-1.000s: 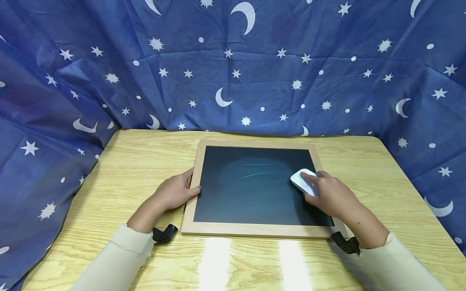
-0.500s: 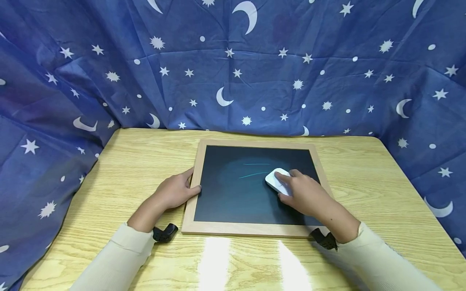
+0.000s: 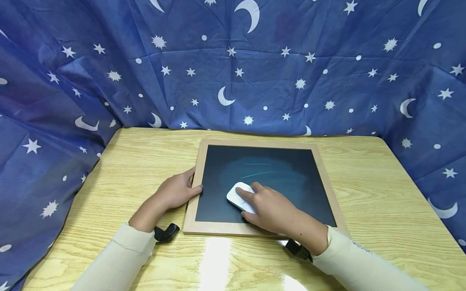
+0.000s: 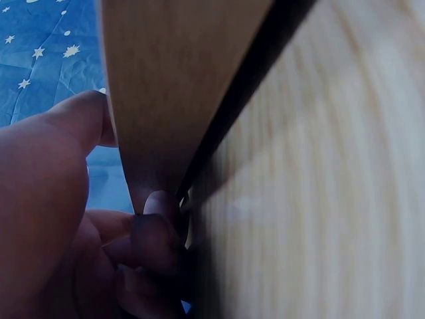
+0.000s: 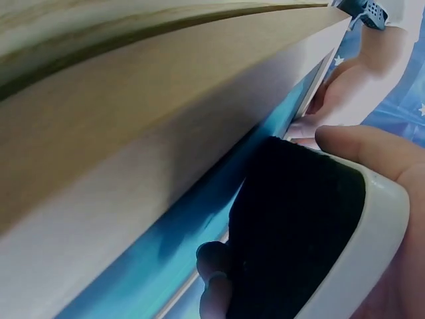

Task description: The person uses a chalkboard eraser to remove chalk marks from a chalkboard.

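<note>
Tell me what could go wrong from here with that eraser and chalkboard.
The two chalk lines sit beyond the eraser, so a straight sideways sweep might miss them. The left grip holds only the left side of the frame; a hard push could swivel the chalkboard. A leftward stroke might also bump the left thumb.

we see the head view bright and crisp, white glare striking the near wood-grain table (image 3: 174, 266). our left wrist view is dim and soft; in the right one, shadow falls across the chalkboard frame (image 5: 166, 119).
</note>
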